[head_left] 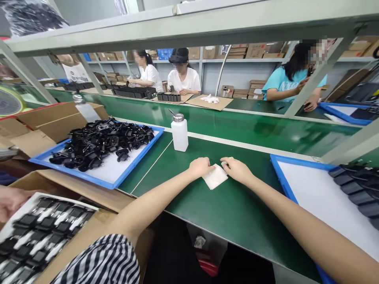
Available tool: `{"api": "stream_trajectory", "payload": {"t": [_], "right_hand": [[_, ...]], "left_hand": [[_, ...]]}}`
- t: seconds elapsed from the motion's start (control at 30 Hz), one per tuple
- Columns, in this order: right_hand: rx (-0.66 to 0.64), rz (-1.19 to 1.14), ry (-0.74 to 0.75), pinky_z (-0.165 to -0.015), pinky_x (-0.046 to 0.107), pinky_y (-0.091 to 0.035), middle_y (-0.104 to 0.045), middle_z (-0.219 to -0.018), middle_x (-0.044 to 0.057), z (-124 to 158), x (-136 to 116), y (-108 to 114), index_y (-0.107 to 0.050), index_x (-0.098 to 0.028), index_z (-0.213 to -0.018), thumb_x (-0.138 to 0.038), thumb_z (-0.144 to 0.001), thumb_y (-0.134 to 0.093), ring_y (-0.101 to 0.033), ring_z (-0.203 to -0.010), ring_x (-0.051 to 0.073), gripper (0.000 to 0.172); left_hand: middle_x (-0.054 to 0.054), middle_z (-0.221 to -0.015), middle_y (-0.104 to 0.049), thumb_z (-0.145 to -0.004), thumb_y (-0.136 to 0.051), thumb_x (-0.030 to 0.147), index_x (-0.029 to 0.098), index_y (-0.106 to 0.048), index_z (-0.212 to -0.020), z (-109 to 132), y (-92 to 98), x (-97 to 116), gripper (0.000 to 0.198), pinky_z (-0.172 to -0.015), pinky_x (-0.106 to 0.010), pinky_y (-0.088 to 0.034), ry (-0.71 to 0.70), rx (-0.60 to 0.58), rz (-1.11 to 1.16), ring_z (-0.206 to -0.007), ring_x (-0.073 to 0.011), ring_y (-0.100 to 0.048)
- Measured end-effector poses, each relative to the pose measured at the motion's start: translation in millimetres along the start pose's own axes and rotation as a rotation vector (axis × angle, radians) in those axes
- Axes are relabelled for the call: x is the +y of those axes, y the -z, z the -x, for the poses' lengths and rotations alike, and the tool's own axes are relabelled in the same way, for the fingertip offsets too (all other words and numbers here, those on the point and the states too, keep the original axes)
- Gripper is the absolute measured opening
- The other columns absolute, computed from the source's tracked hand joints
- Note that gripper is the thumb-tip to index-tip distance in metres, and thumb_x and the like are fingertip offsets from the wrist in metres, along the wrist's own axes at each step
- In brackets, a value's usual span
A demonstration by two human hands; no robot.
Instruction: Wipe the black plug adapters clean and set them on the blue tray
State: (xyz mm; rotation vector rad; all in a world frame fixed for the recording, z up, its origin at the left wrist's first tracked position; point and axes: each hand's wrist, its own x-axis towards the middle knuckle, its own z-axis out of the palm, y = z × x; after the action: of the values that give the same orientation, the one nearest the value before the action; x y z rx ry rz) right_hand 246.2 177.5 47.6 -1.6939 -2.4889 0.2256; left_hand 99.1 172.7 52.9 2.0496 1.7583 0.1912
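Observation:
A small folded white cloth or paper wipe (215, 178) lies on the green work surface in front of me. My left hand (200, 167) is closed on its upper left edge, with the thumb on top. At the upper right edge, my right hand (236, 169) has its fingers curled in and pinches the cloth; its fingertips are partly hidden. Behind and left of my hands stands a white plastic bottle (179, 134) with a metal pump top, upright and apart from both hands.
To the left, a blue-rimmed tray (118, 179) holds a pile of black plug adapters (100, 142). Another blue-rimmed tray (288, 185) with black parts is at right. Another person's hand (13, 201) touches a packed tray at lower left. Several people sit beyond the green divider (237, 126).

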Motion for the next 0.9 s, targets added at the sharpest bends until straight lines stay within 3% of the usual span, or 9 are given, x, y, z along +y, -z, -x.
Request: {"api": "stream_trajectory", "payload": {"t": [0.13,0.27,0.4,0.57,0.77,0.9], "right_hand": [[-0.002,0.019,0.004,-0.065,0.027,-0.038,-0.053,-0.098,0.005,1.6,1.1,0.6,-0.048,-0.018,-0.101,-0.021,-0.076,-0.030,-0.048,-0.088,0.018,0.031],[-0.019,0.032,0.013,-0.061,0.027,-0.038,-0.053,-0.098,0.006,1.5,0.2,2.3,-0.049,-0.019,-0.100,-0.021,-0.075,-0.030,-0.049,-0.086,0.020,0.031],[-0.037,0.022,0.021,-0.060,0.026,-0.038,-0.053,-0.098,0.005,2.7,1.3,4.8,-0.049,-0.019,-0.099,-0.021,-0.075,-0.030,-0.050,-0.084,0.019,0.031],[-0.061,0.006,0.031,-0.061,0.026,-0.038,-0.053,-0.100,0.004,3.2,2.8,6.2,-0.049,-0.019,-0.099,-0.022,-0.074,-0.032,-0.049,-0.086,0.019,0.030],[-0.069,-0.009,0.035,-0.062,0.026,-0.039,-0.053,-0.100,0.004,4.0,3.9,7.9,-0.049,-0.019,-0.099,-0.023,-0.074,-0.032,-0.050,-0.084,0.018,0.030],[-0.073,-0.013,0.034,-0.061,0.026,-0.039,-0.053,-0.100,0.004,4.7,4.1,9.0,-0.049,-0.020,-0.098,-0.023,-0.074,-0.033,-0.050,-0.085,0.018,0.029]], "left_hand": [[-0.004,-0.075,-0.056,-0.058,-0.051,0.019,0.016,-0.052,-0.065,-9.6,7.5,14.5,0.008,-0.062,-0.030,-0.042,0.048,-0.059,0.055,-0.074,-0.0212,-0.053],[-0.005,-0.069,-0.056,-0.057,-0.051,0.016,0.013,-0.051,-0.061,-12.0,14.3,20.1,0.005,-0.060,-0.026,-0.042,0.072,-0.147,0.193,-0.073,-0.0199,-0.054],[-0.004,-0.057,-0.056,-0.063,-0.047,0.018,0.011,-0.050,-0.065,-11.4,16.6,14.9,0.008,-0.052,-0.019,-0.044,0.134,-0.327,0.405,-0.060,-0.0140,-0.056],[-0.006,-0.066,-0.059,-0.064,-0.047,0.014,0.009,-0.049,-0.069,-2.4,13.7,0.0,0.006,-0.053,-0.015,-0.044,0.196,-0.459,0.548,-0.065,-0.0109,-0.057],[-0.007,-0.071,-0.061,-0.065,-0.047,0.014,0.011,-0.053,-0.069,7.9,19.9,-9.2,0.007,-0.057,-0.018,-0.045,0.213,-0.501,0.434,-0.067,-0.0121,-0.057],[-0.012,-0.074,-0.060,-0.059,-0.053,0.012,0.009,-0.056,-0.067,14.5,27.8,1.1,0.009,-0.066,-0.032,-0.044,0.232,-0.385,0.161,-0.076,-0.0238,-0.055]]}}
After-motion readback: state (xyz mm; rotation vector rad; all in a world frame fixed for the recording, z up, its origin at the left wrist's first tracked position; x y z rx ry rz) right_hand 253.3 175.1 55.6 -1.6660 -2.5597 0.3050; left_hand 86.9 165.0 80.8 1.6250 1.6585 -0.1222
